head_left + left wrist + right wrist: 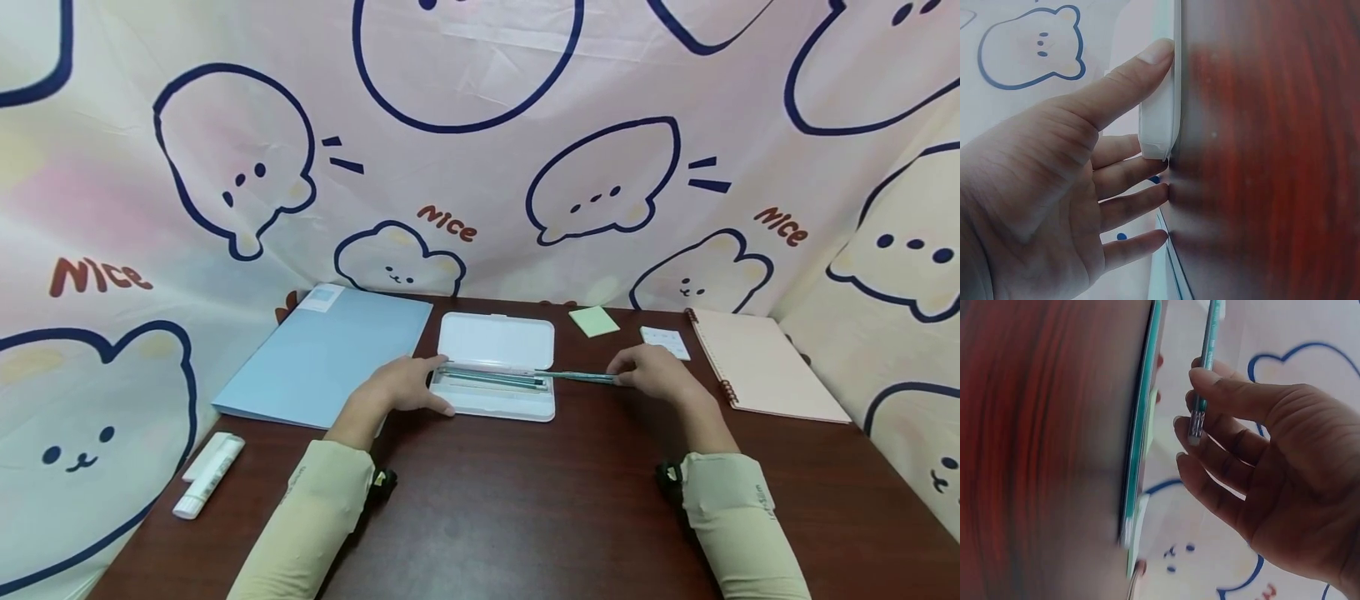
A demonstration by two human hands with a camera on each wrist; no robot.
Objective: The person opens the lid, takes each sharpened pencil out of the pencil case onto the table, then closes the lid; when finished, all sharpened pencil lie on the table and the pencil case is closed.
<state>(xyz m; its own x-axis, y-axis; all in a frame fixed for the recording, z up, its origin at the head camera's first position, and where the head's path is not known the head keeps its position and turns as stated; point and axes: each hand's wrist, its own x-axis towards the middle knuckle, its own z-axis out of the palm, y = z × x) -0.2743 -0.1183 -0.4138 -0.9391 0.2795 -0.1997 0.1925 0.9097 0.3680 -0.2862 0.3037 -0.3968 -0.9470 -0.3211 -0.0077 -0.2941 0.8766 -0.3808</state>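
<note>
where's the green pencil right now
In the head view the green pencil is right of centre, pinched by the right hand, with its far end over the open white pencil case that the left hand steadies.

We see the open white plastic pencil case lying at the middle of the dark wooden table, its lid on the far side. Left of it lies the light blue plastic folder, and nearer, at the table's left edge, the white glue stick. Right of the case, toward the far edge, lie the green sticky note pad and the small white card; farther right lies the pink spiral notebook. The teal pencil reaches from the case out to its right.
</note>
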